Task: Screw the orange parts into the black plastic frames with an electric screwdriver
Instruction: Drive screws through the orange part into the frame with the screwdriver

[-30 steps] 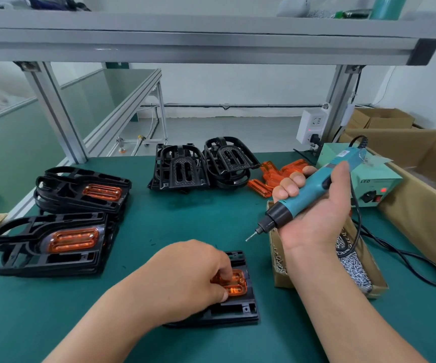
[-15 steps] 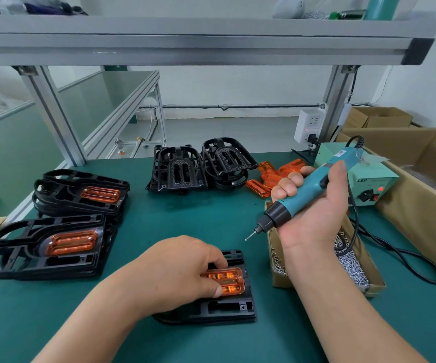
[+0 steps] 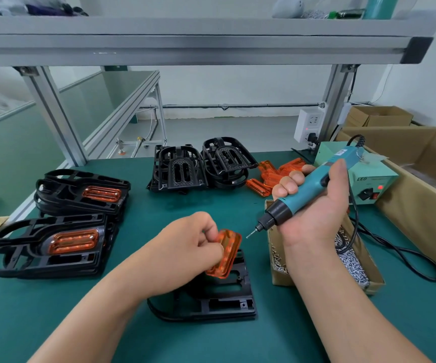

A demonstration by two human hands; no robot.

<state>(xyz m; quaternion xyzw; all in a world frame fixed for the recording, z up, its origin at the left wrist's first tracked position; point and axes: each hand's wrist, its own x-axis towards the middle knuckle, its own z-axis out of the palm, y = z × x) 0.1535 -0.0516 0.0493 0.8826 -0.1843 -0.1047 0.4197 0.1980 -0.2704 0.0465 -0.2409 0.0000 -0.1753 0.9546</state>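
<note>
Now: left hand point(image 3: 185, 247) pinches orange part point(image 3: 224, 254) between thumb and curled fingers. Part tilted on edge, just above black frame point(image 3: 222, 302), which lies flat on green mat point(image 3: 80, 310). Whether part's lower edge touches frame: cannot tell. Right hand point(image 3: 313, 205), right of frame, wraps around electric screwdriver point(image 3: 308, 189); bit angled down-left toward part, clear of it. Screw box point(image 3: 277, 277) just right of frame. Finished frames point(image 3: 54, 247) stacked left of frame. Empty frames point(image 3: 201, 169) and loose orange parts point(image 3: 269, 176) behind frame. Power unit point(image 3: 366, 179) behind-right, red lamp lit.
</note>
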